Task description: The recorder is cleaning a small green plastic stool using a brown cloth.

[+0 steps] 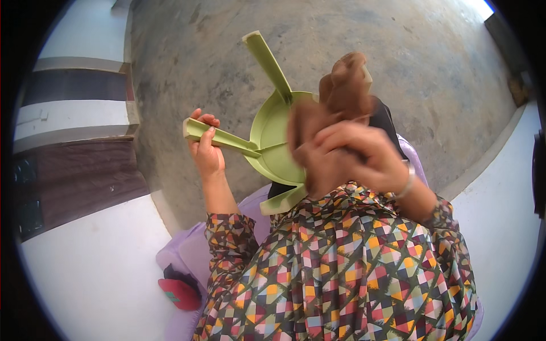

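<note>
A light green plastic stool (273, 123) is held upside down in front of my body, its round underside facing up and its channel-shaped legs spread outward. Around the leg on the left side, my left hand (209, 149) is closed, thumb on the near face and fingers behind. My right hand (367, 157) grips a bunched brown cloth (345, 93), which is blurred. The cloth hangs over the right part of the stool and hides much of it, including most of the right leg. Whether the cloth touches the stool I cannot tell.
Beneath me is a lilac plastic chair (187, 247). A red and dark item (181, 294) lies at its left side. Grey concrete floor (192, 55) spreads ahead. White walls (94, 264) stand on both sides, with a dark brown curtain (85, 179) at the left.
</note>
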`<state>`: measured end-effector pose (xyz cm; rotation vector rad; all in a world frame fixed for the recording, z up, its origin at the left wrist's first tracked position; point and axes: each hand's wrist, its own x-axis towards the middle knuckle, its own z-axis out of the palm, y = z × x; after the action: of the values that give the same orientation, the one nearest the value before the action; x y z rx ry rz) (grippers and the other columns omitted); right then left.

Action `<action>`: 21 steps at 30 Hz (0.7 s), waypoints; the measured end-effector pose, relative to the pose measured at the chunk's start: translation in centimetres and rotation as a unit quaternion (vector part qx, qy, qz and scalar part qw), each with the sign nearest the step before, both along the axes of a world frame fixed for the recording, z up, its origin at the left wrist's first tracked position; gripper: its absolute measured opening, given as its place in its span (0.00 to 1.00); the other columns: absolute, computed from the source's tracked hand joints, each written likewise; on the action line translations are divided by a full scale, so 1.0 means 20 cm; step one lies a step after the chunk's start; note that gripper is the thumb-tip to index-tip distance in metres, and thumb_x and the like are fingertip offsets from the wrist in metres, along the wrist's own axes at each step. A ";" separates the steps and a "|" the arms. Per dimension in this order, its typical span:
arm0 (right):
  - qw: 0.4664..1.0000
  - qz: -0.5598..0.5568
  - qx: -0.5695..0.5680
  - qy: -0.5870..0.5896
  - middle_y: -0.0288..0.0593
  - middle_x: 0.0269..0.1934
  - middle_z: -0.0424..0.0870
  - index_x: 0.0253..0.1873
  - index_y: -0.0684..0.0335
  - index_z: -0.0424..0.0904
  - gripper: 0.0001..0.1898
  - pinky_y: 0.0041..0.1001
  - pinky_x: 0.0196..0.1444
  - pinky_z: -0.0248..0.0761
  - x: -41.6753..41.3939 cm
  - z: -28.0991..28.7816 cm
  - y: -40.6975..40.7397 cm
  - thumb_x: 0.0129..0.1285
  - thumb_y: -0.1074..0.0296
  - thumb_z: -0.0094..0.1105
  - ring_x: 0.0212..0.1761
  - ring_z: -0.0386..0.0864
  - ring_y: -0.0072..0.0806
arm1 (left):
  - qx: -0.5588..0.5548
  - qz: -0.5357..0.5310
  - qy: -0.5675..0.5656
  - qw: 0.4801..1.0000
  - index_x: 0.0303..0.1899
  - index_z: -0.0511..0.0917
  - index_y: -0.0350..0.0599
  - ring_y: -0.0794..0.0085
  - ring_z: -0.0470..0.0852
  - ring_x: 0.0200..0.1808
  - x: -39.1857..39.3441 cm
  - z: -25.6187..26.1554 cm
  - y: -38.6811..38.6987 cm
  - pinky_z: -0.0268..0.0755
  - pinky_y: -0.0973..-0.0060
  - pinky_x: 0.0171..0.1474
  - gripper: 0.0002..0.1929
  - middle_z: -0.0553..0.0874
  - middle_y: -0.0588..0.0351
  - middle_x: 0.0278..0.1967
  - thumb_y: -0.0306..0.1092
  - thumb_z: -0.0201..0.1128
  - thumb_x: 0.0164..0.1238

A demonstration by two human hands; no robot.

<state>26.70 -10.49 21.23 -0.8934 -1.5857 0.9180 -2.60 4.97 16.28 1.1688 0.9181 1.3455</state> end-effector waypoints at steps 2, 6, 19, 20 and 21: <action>0.991 0.118 -0.039 0.054 0.49 0.42 0.81 0.48 0.68 0.76 0.16 0.31 0.49 0.71 -0.15 -0.11 0.04 0.52 0.80 0.51 0.45 0.79 0.38 | 0.002 0.022 0.009 1.000 0.54 0.71 0.39 0.73 0.76 0.40 0.02 0.00 0.01 0.69 0.74 0.51 0.18 0.79 0.56 0.38 0.19 0.52 0.61; 0.958 0.264 -0.088 0.063 0.49 0.41 0.81 0.49 0.67 0.77 0.18 0.32 0.47 0.70 -0.32 -0.34 0.06 0.51 0.79 0.52 0.44 0.78 0.41 | 0.014 0.098 0.025 0.995 0.45 0.76 0.40 0.77 0.75 0.31 0.04 -0.04 0.03 0.69 0.77 0.39 0.08 0.78 0.61 0.28 0.25 0.56 0.65; 0.885 0.343 -0.061 -0.308 0.41 0.34 0.83 0.37 0.56 0.84 0.10 0.34 0.45 0.70 -0.47 -0.69 0.12 0.51 0.74 0.56 0.38 0.77 0.39 | 0.053 0.084 0.056 0.993 0.38 0.77 0.38 0.78 0.71 0.25 0.14 0.03 0.02 0.68 0.77 0.33 0.03 0.74 0.61 0.23 0.26 0.57 0.66; 0.878 0.395 -0.111 -0.249 0.42 0.32 0.83 0.37 0.59 0.83 0.10 0.33 0.43 0.70 -0.47 -0.66 0.13 0.51 0.76 0.55 0.35 0.78 0.39 | 0.053 0.083 0.056 0.994 0.38 0.77 0.38 0.78 0.71 0.25 0.14 0.03 0.02 0.68 0.77 0.33 0.03 0.74 0.61 0.23 0.26 0.57 0.66; 0.877 0.396 -0.111 -0.247 0.42 0.32 0.83 0.37 0.59 0.83 0.10 0.33 0.43 0.70 -0.48 -0.62 0.14 0.51 0.76 0.55 0.35 0.78 0.39 | 0.057 0.088 0.065 0.992 0.38 0.76 0.38 0.78 0.71 0.25 0.16 0.05 0.02 0.68 0.77 0.32 0.03 0.74 0.61 0.23 0.26 0.58 0.66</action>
<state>17.15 -7.71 8.93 -0.6437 -2.4094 1.5495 0.51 5.29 17.28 1.2993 1.0711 1.4924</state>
